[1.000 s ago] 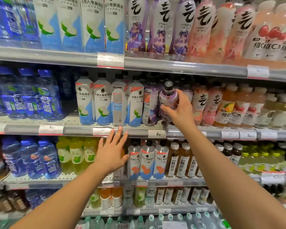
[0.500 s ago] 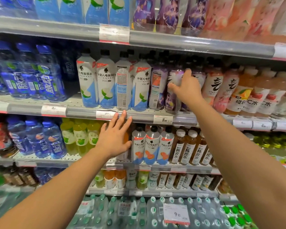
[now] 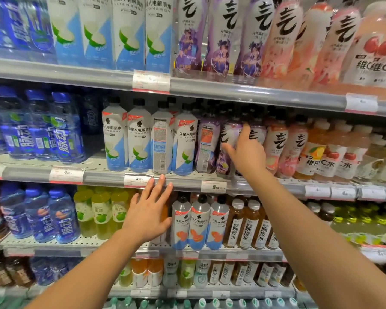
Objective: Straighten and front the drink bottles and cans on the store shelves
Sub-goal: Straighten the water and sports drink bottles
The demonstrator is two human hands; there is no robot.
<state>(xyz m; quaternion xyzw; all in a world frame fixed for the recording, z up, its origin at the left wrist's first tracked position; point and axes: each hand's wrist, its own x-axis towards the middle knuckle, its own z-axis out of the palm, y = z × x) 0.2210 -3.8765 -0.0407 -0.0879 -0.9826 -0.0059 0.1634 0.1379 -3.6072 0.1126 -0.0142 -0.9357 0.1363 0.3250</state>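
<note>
Purple bottle (image 3: pixel 228 139) sits in the right grip (image 3: pixel 246 150); turned carelessly, it could topple touching neighbours. Left grip (image 3: pixel 148 214) released.

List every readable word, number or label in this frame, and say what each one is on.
"外星人电解质水": white-and-blue bottles, middle shelf.
"脉动": blue bottles, middle shelf.
"陈皮水": brown bottles, lower shelf.
"C水": orange bottles, right.
"5.00": price tag.
Other price tags and the small print are too blurred to read.
</note>
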